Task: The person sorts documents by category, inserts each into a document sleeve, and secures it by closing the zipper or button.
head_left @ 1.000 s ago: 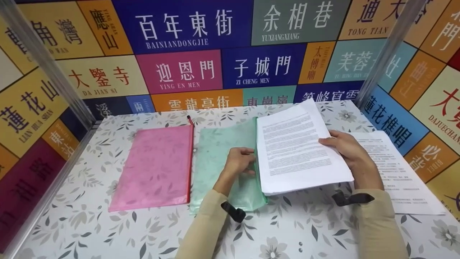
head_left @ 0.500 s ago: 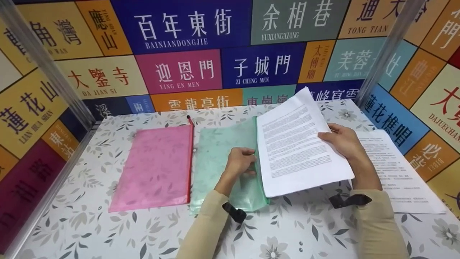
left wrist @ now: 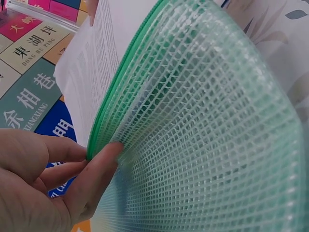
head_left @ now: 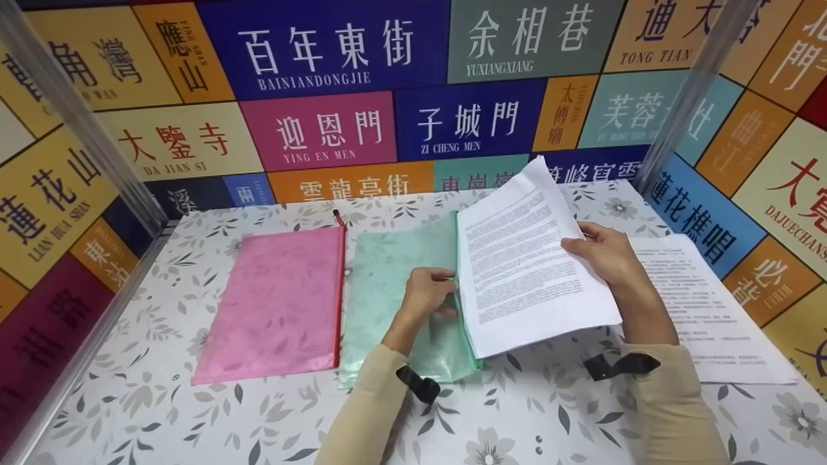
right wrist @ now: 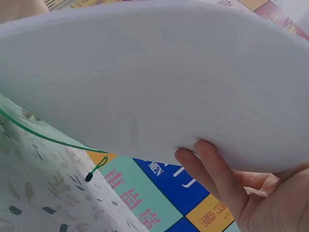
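Observation:
A green mesh zip folder lies on the table, its right-hand edge lifted. My left hand pinches that edge; in the left wrist view the thumb and fingers hold the green zip rim. In my right hand is a stack of printed paper, tilted, its left edge at the folder's mouth. From the right wrist view, the stack's blank underside bows, with fingertips under it. How far the paper reaches inside the folder is hard to tell.
A pink zip folder with a red zip lies flat to the left. More printed sheets lie at the right, partly behind the right forearm. Sign-patterned panels stand behind the floral tabletop.
The paper stack has tipped up more steeply, its top corner higher and its lower left corner slightly lower. My right hand has risen a little with it; the left keeps its pinch on the folder.

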Tool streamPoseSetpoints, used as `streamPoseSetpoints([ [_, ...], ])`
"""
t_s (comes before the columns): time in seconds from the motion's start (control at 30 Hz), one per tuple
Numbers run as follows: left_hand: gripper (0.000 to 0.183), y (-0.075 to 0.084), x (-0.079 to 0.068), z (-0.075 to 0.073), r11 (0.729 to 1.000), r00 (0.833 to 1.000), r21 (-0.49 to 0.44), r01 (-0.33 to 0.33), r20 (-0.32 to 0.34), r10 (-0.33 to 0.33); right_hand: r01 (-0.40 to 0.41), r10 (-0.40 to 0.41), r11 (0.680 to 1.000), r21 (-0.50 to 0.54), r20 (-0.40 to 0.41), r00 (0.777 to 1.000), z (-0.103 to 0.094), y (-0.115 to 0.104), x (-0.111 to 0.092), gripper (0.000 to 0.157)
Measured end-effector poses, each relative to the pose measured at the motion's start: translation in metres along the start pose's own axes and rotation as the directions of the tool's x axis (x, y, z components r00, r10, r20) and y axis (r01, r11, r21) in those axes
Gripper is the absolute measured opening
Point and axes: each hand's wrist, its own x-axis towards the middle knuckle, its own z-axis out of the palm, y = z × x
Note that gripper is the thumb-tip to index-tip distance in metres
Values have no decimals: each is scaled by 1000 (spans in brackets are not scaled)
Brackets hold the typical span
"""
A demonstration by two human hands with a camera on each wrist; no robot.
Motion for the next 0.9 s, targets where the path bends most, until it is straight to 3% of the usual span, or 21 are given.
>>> streamPoseSetpoints([
  [0.37, 29, 1, 3, -2, 1000, 1000, -2, -11, 2, 11, 60, -60, 991, -119, 1, 998, 22, 10, 9, 56],
  [0.9, 27, 3, 3, -6, 998, 998, -38, 41, -39, -42, 19, -23, 997, -70, -48, 999, 20, 6, 3, 60],
])
